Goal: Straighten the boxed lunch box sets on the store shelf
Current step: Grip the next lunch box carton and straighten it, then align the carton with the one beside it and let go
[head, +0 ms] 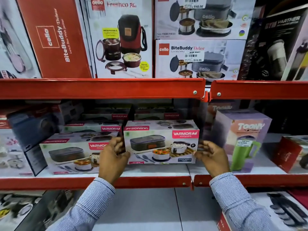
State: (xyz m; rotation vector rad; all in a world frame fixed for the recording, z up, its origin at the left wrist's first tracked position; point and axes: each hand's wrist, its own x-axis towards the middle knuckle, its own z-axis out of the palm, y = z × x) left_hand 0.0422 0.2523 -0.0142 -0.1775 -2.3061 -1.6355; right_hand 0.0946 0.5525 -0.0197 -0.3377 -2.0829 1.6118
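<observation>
Cardboard cartons with glossy printed faces fill a red metal shelf (103, 88) unit. On the middle shelf, a long rectangular Varmora lunch box set (160, 142) sits raised above the shelf board, held at its two short ends. The left hand (113, 155) presses against the left end, its fingers (116, 142) wrapped round the corner between this carton and the second Varmora box (73, 152) just beside it on the left, which lies flat near the shelf's front lip. The right hand (211, 155) cups the right end, fingers curled narrowly with the tips touching the carton's edge. Both wrists come out of finely striped woven sleeves (233, 197). More flat Varmora cartons are stacked behind. To the right stands a tall, squarish lilac box (241, 130) picturing a green mug. On the shelf above, upright Cello boxes (198, 59) show steel containers and fabric bags; one carries a white price sticker.
</observation>
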